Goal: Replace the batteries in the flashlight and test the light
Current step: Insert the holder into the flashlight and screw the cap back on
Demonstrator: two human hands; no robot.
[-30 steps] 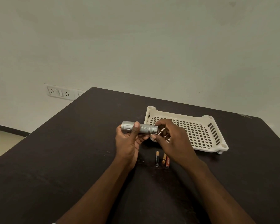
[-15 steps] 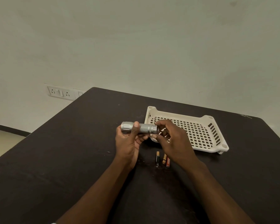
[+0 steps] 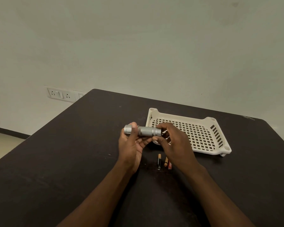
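Note:
A silver flashlight lies sideways in the air above the dark table. My left hand grips its barrel from below, thumb over the top near the left end. My right hand pinches the end cap at the flashlight's right end with thumb and fingers. Three small batteries lie on the table below the hands: a black and gold battery, a gold battery and a red battery, the last two partly hidden by my right wrist.
A cream slotted plastic tray sits on the table right behind my right hand. A wall socket panel is on the wall at the far left. The table's left edge runs diagonally toward the floor.
Almost nothing differs. Both hands stay on the flashlight; the right fingers shift slightly on the end cap.

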